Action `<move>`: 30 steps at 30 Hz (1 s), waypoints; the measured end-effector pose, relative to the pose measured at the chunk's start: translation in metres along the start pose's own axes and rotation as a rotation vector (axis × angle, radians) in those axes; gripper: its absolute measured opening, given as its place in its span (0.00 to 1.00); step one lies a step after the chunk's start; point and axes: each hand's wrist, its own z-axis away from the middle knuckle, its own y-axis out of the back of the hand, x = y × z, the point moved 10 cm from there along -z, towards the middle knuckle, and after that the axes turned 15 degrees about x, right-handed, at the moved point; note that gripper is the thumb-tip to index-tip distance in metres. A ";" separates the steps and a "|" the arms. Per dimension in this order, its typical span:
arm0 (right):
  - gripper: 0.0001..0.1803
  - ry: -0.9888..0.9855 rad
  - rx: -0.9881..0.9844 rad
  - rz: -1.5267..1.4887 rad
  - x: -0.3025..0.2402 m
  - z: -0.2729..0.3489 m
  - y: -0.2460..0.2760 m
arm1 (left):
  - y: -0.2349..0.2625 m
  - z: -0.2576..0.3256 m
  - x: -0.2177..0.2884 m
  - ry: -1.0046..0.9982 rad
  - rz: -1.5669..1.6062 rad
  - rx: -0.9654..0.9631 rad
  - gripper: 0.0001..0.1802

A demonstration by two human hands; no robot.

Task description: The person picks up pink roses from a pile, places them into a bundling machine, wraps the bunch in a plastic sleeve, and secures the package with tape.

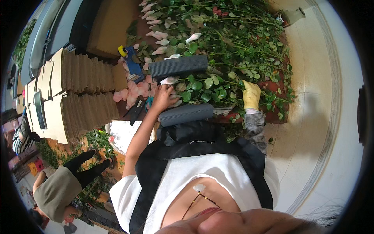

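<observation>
A bunch of pale pink roses [194,87] lies across the table between two ribbed grey foam bars, the far one [178,66] and the near one [186,114]. My bare left hand [163,97] rests on the rose heads at the bunch's left end, fingers curled over them. My right hand [251,94], in a yellow glove with a striped sleeve, closes on the leafy stems at the right end. More long-stemmed roses [233,35] are heaped behind.
Stacks of corrugated cardboard sheets [83,91] fill the left. A blue tape dispenser [132,64], teal-handled scissors [148,103] and loose pink petals [132,91] lie beside my left hand. A white tub [124,136] sits below the table. Another person [58,187] bends over at lower left.
</observation>
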 end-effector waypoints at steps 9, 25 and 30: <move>0.19 -0.045 -0.070 0.186 0.005 0.040 -0.050 | 0.009 -0.002 0.012 -0.123 -0.027 0.106 0.31; 0.14 -0.158 0.169 -0.004 -0.067 -0.002 -0.030 | 0.000 0.003 -0.006 0.046 -0.033 0.019 0.34; 0.13 -1.186 0.226 -0.863 0.012 0.085 -0.132 | 0.002 -0.002 0.009 0.014 -0.002 0.020 0.32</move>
